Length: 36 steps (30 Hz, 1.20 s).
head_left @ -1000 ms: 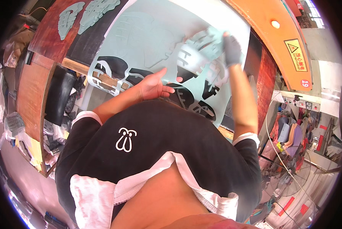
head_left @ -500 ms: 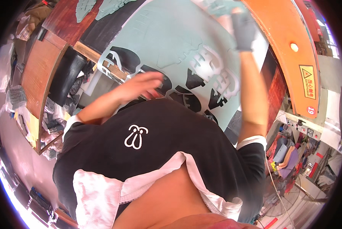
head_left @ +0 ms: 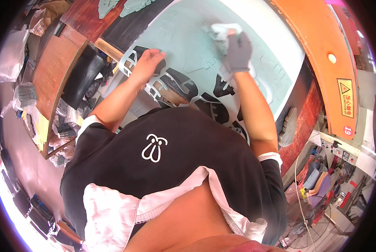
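A pale green sheet [head_left: 184,29] lies in front of me, with curved cut-outs along its near side that show dark surface below. My left hand [head_left: 148,65], bare, hovers at or over the sheet's left edge, fingers stretched out and nothing visible in them. Contact with the sheet is unclear. On my right hand [head_left: 238,50] is a grey glove that leaves some fingertips bare. Its fingers are closed on a pale piece with a bright rim [head_left: 221,33], held over the sheet's middle; motion smears its outline.
An orange machine arm [head_left: 322,54] with a yellow warning label curves along the right. Cut green pieces [head_left: 133,6] lie at the far left. A grey stack of shaped pieces [head_left: 288,126] rests at right. A brown wooden board [head_left: 56,71] stands left.
My right hand has come nearer and to the left with the pale piece. My left hand has moved away from my body and left, to the sheet's edge. More of the cut-outs shows.
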Motion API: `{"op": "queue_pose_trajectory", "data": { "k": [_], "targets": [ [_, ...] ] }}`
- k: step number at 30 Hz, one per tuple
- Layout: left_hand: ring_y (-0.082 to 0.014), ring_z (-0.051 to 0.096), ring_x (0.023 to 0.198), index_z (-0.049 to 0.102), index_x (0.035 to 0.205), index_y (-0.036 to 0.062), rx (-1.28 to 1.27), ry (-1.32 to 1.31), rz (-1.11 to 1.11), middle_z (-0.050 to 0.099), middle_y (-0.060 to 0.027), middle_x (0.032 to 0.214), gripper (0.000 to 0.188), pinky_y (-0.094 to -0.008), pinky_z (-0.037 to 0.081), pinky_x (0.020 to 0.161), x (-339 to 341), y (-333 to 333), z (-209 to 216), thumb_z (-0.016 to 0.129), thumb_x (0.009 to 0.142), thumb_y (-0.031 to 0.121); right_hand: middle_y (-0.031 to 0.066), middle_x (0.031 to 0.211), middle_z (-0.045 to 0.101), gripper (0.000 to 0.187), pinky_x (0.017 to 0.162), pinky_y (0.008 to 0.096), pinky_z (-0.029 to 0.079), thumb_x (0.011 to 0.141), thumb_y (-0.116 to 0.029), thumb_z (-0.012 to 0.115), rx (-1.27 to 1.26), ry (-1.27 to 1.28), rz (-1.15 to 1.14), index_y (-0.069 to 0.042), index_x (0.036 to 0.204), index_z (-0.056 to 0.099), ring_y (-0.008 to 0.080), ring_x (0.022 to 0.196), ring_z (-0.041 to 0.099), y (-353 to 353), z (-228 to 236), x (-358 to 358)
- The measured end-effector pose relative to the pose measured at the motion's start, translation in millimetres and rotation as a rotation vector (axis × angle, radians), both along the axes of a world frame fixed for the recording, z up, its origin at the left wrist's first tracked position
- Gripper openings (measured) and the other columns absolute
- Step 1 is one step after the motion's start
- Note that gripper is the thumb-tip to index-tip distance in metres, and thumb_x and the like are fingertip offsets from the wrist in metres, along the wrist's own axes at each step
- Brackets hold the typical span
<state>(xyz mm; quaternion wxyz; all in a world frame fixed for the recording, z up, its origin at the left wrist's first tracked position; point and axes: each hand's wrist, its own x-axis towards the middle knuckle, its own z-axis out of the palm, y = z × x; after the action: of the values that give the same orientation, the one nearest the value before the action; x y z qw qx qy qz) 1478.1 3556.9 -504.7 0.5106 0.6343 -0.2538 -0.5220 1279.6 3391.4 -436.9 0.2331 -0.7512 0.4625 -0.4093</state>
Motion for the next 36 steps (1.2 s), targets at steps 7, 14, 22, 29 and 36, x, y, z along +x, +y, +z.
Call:
{"op": "queue_pose_trajectory", "data": {
  "k": [7, 14, 22, 29, 36],
  "targets": [
    [-0.0209, 0.056, 0.093, 0.045, 0.122, 0.0069, 0.181, 0.655, -0.291, 0.050, -0.0127, 0.120, 0.051, -0.0329, 0.047, 0.071, 26.8, -21.0, 2.7, 0.054, 0.088, 0.043, 0.0062, 0.059, 0.047, 0.035, 0.052, 0.0355, 0.038, 0.086, -0.038, 0.057, -0.267, -0.053, -0.039, -0.004, 0.080, 0.059, 0.0184, 0.054, 0.048, -26.2, 46.8, -9.6],
    [-0.0285, 0.063, 0.091, 0.047, 0.126, 0.0099, 0.102, 0.813, -0.416, 0.062, -0.0111, 0.110, 0.050, -0.0323, 0.050, 0.072, -4.5, -48.0, -18.5, 0.054, 0.087, 0.040, 0.0107, 0.076, 0.056, 0.026, 0.065, 0.0366, 0.046, 0.080, -0.027, 0.064, -0.302, 0.406, 0.544, -0.007, 0.096, 0.061, 0.0273, 0.075, 0.057, 45.8, -30.0, 4.6],
    [-0.0249, 0.060, 0.100, 0.047, 0.125, 0.0093, -0.179, 0.956, -0.483, 0.061, -0.0083, 0.114, 0.046, -0.0297, 0.051, 0.073, -10.8, -47.8, -2.8, 0.046, 0.091, 0.041, 0.0162, 0.096, 0.061, 0.041, 0.078, 0.0385, 0.046, 0.076, -0.027, 0.066, -0.091, 0.363, 0.568, -0.003, 0.107, 0.056, 0.0322, 0.089, 0.057, 31.2, -23.4, -6.6],
    [-0.0195, 0.061, 0.093, 0.046, 0.112, 0.0065, -0.032, 0.691, 0.139, 0.060, -0.0069, 0.107, 0.029, -0.0294, 0.049, 0.073, 3.2, -45.1, -10.9, 0.049, 0.094, 0.030, 0.0205, 0.089, 0.064, 0.047, 0.076, 0.0408, 0.045, 0.081, -0.036, 0.055, 0.061, 0.422, -0.170, 0.006, 0.102, 0.061, 0.0294, 0.082, 0.061, -77.0, 28.3, -19.1],
    [-0.0212, 0.055, 0.100, 0.045, 0.105, 0.0049, -0.029, 0.623, 0.114, 0.055, -0.0103, 0.111, 0.029, -0.0358, 0.043, 0.085, -2.2, -49.1, -20.8, 0.053, 0.092, 0.029, 0.0189, 0.097, 0.064, 0.045, 0.077, 0.0391, 0.046, 0.079, -0.034, 0.055, 0.133, -0.141, -0.353, 0.004, 0.100, 0.062, 0.0283, 0.088, 0.061, -169.5, 110.7, -17.8]
  ]
}}
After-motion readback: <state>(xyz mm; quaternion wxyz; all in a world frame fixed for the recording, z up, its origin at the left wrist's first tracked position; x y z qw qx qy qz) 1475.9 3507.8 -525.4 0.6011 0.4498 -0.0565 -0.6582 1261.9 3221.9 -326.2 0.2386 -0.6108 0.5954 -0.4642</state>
